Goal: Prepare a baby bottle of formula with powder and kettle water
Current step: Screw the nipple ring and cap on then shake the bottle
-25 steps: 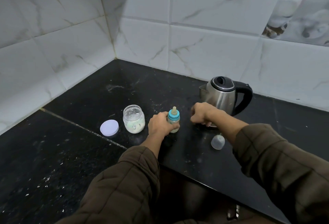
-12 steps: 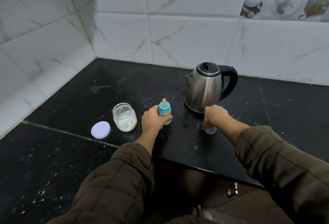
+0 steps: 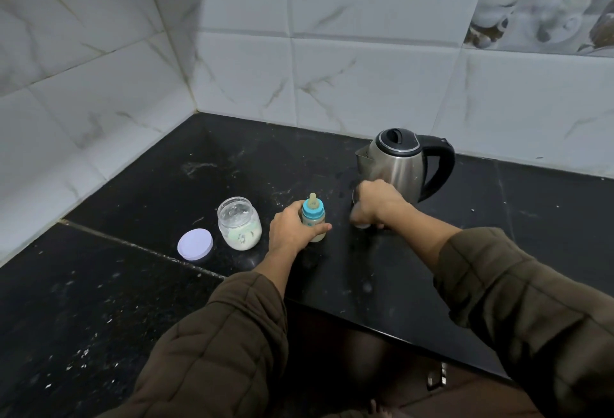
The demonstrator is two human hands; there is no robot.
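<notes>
Left hand [image 3: 292,228] grips the upright bottle [image 3: 313,215]; right hand [image 3: 373,205], blurred, curls over a pale cap [image 3: 361,225] by the kettle [image 3: 395,165]. Black counter [image 3: 232,168], white tiled walls [image 3: 365,85].

The work surface is a black speckled stone countertop [image 3: 109,311], crossed by a pale diagonal seam [image 3: 139,246] and dusted with white flecks. Two walls of white, grey-veined marble-look tiles [image 3: 365,85] meet at an inside corner [image 3: 181,69] at rear left. Patterned decorative tiles [image 3: 548,9] occupy the upper right; lighting is dim.
</notes>
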